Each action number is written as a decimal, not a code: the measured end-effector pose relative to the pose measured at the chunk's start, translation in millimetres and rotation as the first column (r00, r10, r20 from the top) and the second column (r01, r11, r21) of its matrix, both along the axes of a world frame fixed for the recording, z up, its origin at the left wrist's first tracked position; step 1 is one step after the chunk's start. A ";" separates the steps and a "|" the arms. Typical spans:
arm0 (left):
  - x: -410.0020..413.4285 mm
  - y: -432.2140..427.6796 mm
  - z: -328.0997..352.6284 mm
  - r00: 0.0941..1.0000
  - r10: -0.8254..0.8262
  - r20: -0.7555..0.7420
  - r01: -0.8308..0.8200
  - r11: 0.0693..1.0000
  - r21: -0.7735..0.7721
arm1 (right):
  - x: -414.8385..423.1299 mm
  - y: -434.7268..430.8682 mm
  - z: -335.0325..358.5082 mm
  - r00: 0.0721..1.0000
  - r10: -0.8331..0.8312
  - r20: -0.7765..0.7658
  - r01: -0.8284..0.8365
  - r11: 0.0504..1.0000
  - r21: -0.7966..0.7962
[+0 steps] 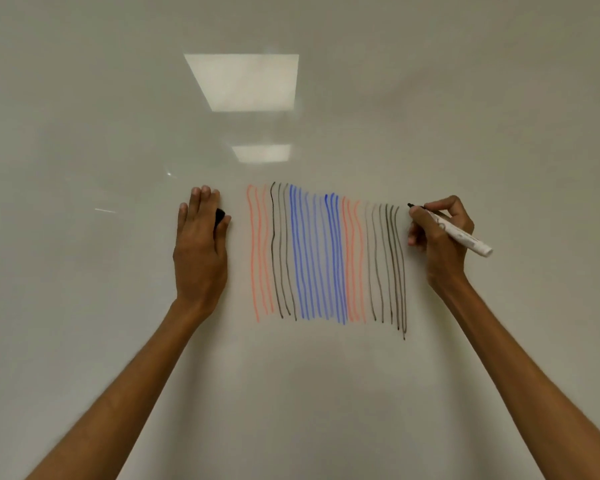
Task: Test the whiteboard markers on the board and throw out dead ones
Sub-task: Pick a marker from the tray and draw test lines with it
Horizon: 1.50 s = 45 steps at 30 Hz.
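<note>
Beside the stripes (323, 254) on the whiteboard (118, 98), the right hand (437, 237) pinches a marker (461, 235); the left hand (200, 251) lies flat, thumb pinching a black cap (219, 215).

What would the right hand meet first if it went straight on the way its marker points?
The right hand grips the marker, tip aimed up and left. It would likely meet the whiteboard itself, just right of the top of the rightmost black line; whether the tip already touches is unclear.

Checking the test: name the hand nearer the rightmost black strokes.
Right. The right hand, gripping the marker, sits just right of those strokes; the left hand, pinching the cap, lies left of every stroke.
</note>
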State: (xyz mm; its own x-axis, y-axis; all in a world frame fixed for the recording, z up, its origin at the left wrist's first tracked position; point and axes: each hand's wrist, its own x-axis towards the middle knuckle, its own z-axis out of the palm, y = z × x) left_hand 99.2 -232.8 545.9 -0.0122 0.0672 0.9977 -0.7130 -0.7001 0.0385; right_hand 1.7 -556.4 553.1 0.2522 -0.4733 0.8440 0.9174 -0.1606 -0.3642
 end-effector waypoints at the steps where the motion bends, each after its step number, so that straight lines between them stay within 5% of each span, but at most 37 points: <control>1: 1.4 -0.1 -1.2 1.000 0.010 0.005 -0.010 1.000 0.001 | 2.2 -0.8 -2.0 1.000 -0.012 0.014 0.012 1.000 -0.007; 45: -1.4 -11.9 -47.2 0.994 0.109 -0.030 -0.109 0.994 -0.008 | 3.6 -21.3 -87.0 0.988 -0.101 -0.113 0.083 0.985 -0.153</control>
